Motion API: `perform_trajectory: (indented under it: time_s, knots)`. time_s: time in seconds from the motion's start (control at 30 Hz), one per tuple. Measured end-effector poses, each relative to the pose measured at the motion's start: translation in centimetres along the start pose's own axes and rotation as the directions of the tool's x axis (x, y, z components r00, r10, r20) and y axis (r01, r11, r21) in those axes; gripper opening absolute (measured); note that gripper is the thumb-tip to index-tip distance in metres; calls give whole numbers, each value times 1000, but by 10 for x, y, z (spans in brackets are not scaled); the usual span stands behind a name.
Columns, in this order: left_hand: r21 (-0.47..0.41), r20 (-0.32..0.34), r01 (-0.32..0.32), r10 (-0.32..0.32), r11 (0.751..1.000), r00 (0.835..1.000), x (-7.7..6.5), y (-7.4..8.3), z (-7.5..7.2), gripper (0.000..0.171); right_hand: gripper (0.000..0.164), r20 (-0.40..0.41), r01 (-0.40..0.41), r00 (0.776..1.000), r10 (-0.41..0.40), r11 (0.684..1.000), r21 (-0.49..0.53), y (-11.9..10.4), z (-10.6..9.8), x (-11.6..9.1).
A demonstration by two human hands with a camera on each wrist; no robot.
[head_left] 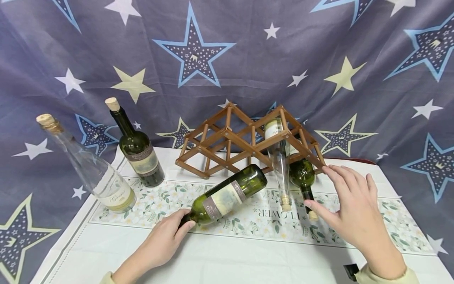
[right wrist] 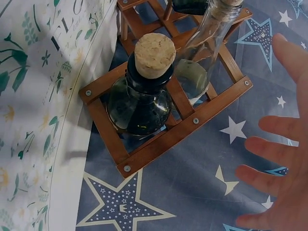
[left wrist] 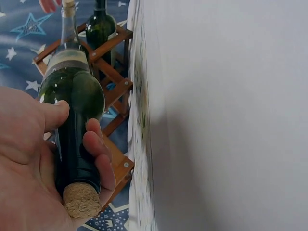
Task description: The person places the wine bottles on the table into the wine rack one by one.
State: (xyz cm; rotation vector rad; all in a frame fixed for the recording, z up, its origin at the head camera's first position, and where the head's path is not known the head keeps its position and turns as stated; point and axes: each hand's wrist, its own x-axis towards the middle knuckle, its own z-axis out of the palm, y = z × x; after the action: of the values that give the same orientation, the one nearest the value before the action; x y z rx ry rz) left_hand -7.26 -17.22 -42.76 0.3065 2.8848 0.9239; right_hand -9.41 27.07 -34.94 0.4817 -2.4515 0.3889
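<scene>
My left hand [head_left: 161, 242] grips a green wine bottle [head_left: 227, 197] by its neck, the base tipped up toward the right, in front of the rack. In the left wrist view its cork [left wrist: 82, 199] shows below the curled fingers. A wooden wine rack [head_left: 227, 132] stands at the back of the table. In its right part lie a clear bottle [head_left: 280, 157] and another green bottle [head_left: 301, 173], corked necks pointing forward. My right hand [head_left: 358, 209], fingers spread and holding nothing, is by the rack's right end.
On the left stand a corked clear bottle [head_left: 106, 181] and a corked green wine bottle [head_left: 143, 157]. A floral runner [head_left: 340, 232] crosses the white table [head_left: 227, 264]. Behind hangs a star-patterned cloth [head_left: 248, 63]. A small black object [head_left: 351, 271] shows beside the right sleeve.
</scene>
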Motion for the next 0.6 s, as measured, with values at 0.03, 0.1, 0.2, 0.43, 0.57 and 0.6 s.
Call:
perform_trajectory:
  time_s: [0.03,0.1,0.2,0.43,0.57,0.6]
  knots:
    - [-9,2,7,-6,1000,1000,0,1,0,54,92,0,0,1000,0,1000,-1,0,0,0]
    - [-26,8,20,-20,999,1000,1,2,1,51,92,1,1,1000,-1,1000,-1,0,0,0]
    - [-53,14,22,-21,998,1000,1,4,2,48,93,0,2,1000,-2,1000,-1,0,0,0]
    - [-127,56,27,-20,992,998,2,10,6,47,91,5,-5,1000,6,1000,-5,0,0,-1]
    - [-163,73,44,-32,986,997,2,13,8,48,91,7,-12,1000,12,1000,-3,0,0,-2]
    - [-167,74,49,-37,985,997,2,13,9,47,91,7,-13,1000,13,1000,-3,0,0,-2]
